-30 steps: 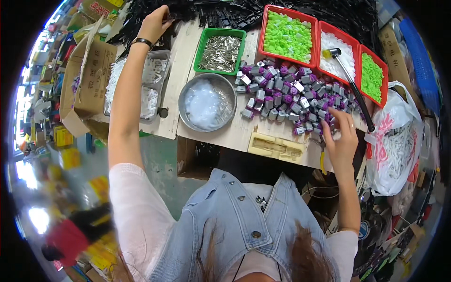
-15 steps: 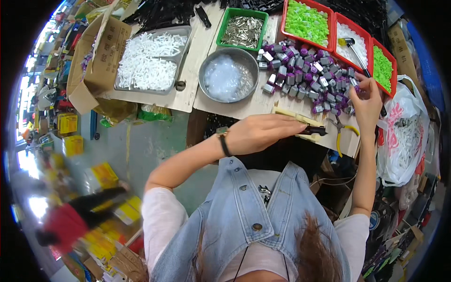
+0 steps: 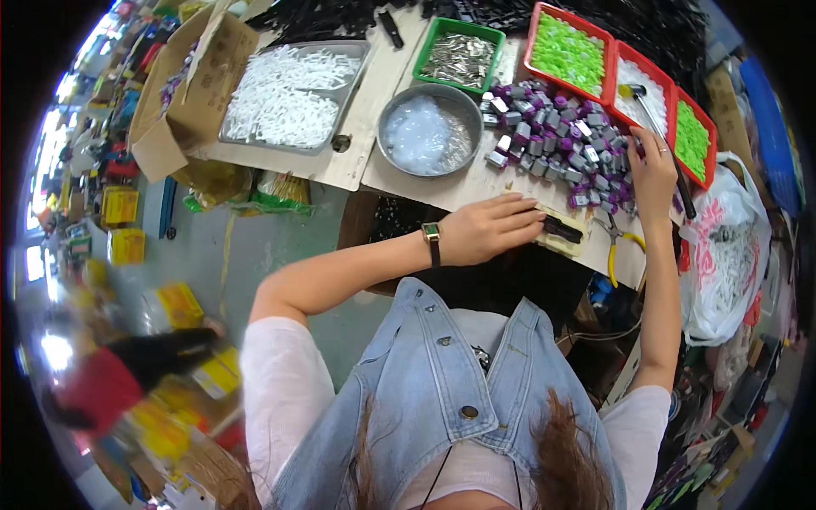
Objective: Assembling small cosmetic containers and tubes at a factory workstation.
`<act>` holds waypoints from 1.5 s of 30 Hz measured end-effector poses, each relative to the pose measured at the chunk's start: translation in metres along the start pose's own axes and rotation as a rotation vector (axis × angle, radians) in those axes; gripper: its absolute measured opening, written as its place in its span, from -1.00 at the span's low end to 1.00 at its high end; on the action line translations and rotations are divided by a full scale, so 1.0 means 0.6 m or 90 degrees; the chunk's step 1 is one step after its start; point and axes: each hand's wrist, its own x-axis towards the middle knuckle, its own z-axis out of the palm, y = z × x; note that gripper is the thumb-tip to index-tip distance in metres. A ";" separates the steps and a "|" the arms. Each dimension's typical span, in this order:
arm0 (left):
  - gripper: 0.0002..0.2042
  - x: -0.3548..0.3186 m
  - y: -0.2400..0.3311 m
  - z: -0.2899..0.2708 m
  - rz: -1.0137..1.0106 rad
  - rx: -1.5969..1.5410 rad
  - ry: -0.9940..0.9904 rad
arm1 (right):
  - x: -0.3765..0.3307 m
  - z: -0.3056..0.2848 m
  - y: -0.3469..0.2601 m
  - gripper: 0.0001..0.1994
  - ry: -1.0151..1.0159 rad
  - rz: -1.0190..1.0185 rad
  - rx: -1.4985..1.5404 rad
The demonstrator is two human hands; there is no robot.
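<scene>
My left hand (image 3: pixel 491 228) lies palm down with its fingers stretched out. Its fingertips rest at the left end of a slim black plastic part (image 3: pixel 561 228), which sits in a cream-coloured block (image 3: pixel 571 246) at the table's near edge. The fingers cover that end of the part. My right hand (image 3: pixel 654 174) is at the right side of a heap of small grey-and-purple motors (image 3: pixel 548 140), fingers bent together at the heap; whatever is between the fingertips is hidden. Alongside this hand lies a hammer (image 3: pixel 671 153) with a black handle. Yellow-handled pliers (image 3: pixel 614 255) lie between my hands.
A round metal bowl (image 3: pixel 463 100) holds clear pieces. Around it are a grey tray (image 3: pixel 364 64) of white parts, a green basket (image 3: pixel 425 49) of metal pins and red trays (image 3: pixel 614 59) of green and white pieces. A plastic bag (image 3: pixel 722 280) hangs right; a person (image 3: pixel 102 387) is lower left.
My right hand has shifted up and left against the heap. My left hand has slid back slightly, and more of the cream block shows under the black part. The view has shifted a little.
</scene>
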 end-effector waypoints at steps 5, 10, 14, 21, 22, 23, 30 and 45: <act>-0.51 0.012 -0.008 -0.032 0.006 -0.109 -0.076 | 0.012 0.000 -0.004 -0.89 -0.081 0.065 0.061; -0.90 0.103 -0.134 -0.125 -0.269 0.080 0.189 | -0.011 -0.031 -0.020 -0.78 -0.168 0.120 0.177; -0.88 0.113 -0.258 -0.168 -0.438 0.306 -0.004 | -0.006 -0.048 -0.047 -0.68 -0.202 -0.027 0.169; -0.90 0.161 -0.360 -0.147 -0.392 0.215 -0.136 | 0.019 -0.027 -0.026 -0.78 -0.175 0.199 0.269; -0.87 0.166 -0.371 -0.146 -0.412 0.208 -0.160 | 0.027 -0.028 -0.025 -0.84 -0.185 0.314 0.365; -0.84 0.175 -0.367 -0.149 -0.425 0.202 -0.187 | 0.030 -0.027 -0.025 -0.85 -0.141 0.390 0.500; -0.84 0.177 -0.354 -0.131 -0.355 0.342 -0.231 | -0.002 -0.062 -0.143 -0.80 -0.426 0.546 0.820; -0.88 0.115 -0.332 -0.183 -0.288 0.022 0.187 | -0.069 -0.021 -0.259 -0.72 -0.209 -0.046 0.305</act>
